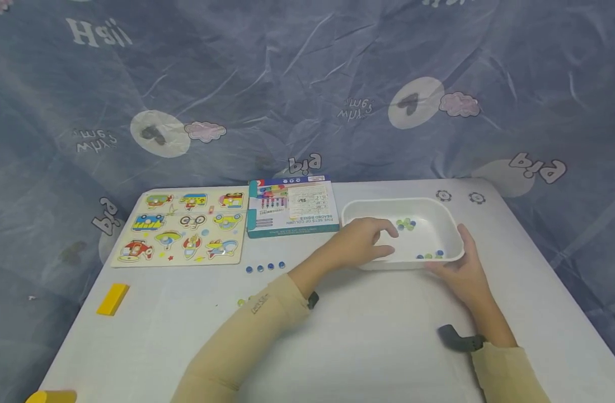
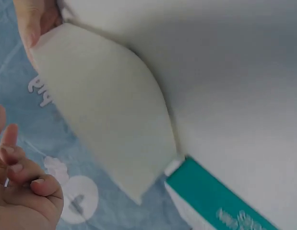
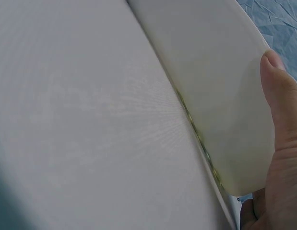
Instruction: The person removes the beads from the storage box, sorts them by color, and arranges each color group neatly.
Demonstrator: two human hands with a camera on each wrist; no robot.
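A white plastic basin [image 1: 348,209] stands on the table, with several green and blue glass beads [image 1: 407,224] in its middle and more along its near side. My right hand [image 1: 463,274] grips its near right corner, the thumb [image 3: 278,72] lying at the rim in the right wrist view. Over the basin's left part reaches my left hand [image 1: 362,242], thumb and forefinger bent and apart. In the left wrist view the fingers [image 2: 26,175] curl loosely with nothing visible between them. Left of the basin, blue beads [image 1: 260,268] lie in a short row.
Green beads [image 1: 241,303] peek out beside the left sleeve. Behind the row lies a teal toy box [image 1: 267,226], and to its left a wooden picture puzzle board [image 1: 158,257]. Farther left are a yellow block [image 1: 113,299] and a yellow cylinder [image 1: 50,397] at the table's edge.
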